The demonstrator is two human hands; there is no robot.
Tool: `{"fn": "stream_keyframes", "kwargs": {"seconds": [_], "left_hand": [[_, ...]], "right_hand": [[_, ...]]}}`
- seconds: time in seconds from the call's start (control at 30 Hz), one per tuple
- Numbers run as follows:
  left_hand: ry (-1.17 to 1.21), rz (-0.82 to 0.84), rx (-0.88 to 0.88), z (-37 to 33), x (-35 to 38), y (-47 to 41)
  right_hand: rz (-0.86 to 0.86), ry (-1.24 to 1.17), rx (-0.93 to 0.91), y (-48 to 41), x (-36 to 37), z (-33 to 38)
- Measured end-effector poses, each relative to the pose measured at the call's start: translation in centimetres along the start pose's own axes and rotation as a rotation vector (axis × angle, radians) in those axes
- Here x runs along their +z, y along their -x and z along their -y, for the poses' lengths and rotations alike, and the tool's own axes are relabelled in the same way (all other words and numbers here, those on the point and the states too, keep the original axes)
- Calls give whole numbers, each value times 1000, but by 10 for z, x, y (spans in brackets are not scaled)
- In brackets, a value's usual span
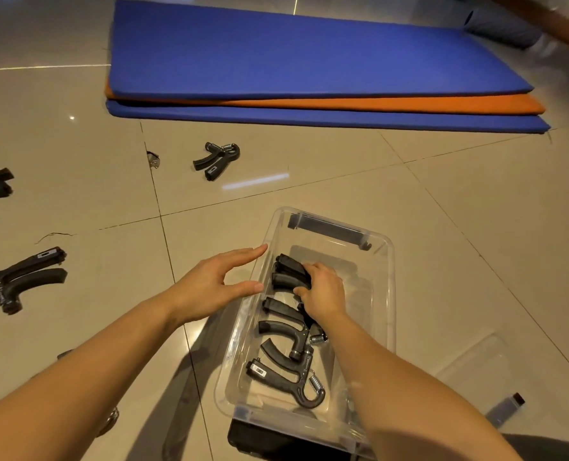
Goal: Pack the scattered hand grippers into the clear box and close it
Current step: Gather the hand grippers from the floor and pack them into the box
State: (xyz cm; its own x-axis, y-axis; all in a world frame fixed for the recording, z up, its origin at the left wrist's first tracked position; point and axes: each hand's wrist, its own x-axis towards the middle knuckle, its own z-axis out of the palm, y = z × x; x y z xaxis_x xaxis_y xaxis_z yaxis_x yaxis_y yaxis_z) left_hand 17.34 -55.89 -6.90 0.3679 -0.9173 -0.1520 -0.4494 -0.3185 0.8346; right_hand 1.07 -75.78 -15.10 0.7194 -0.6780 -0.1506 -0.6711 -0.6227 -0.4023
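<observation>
On the tiled floor sits the clear box, open, and everything else lies around it. Inside it are three black hand grippers: the nearest gripper lies by the box's near end with its spring to the right, the middle gripper lies just beyond it, and the far gripper lies toward the box's far end. The right hand reaches into the box with fingers curled around the far gripper's head. The left hand is spread open with thumb and fingertips against the box's left wall, holding nothing. The clear lid appears to lie flat just right of the box. Beyond the box's far-left corner lies a loose gripper; well left of the box is another gripper. Far beyond the box lie stacked blue and orange mats.
</observation>
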Motion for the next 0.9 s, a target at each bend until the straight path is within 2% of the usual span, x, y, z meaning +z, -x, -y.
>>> {"fn": "stream_keyframes", "kwargs": {"seconds": [0.33, 0.47, 0.57, 0.7, 0.9], "left_hand": [[-34, -14, -1, -2, 2, 2], [-153, -53, 22, -6, 0, 3], [-274, -105, 17, -15, 1, 7], [-268, -212, -17, -23, 0, 29], [-397, -307, -175, -29, -46, 96]], "right_hand": [[47, 66, 15, -4, -5, -7], [57, 78, 48, 0, -19, 1], [11, 22, 52, 10, -41, 14], [-101, -115, 17, 22, -78, 44], [-203, -289, -148, 43, -108, 120]]}}
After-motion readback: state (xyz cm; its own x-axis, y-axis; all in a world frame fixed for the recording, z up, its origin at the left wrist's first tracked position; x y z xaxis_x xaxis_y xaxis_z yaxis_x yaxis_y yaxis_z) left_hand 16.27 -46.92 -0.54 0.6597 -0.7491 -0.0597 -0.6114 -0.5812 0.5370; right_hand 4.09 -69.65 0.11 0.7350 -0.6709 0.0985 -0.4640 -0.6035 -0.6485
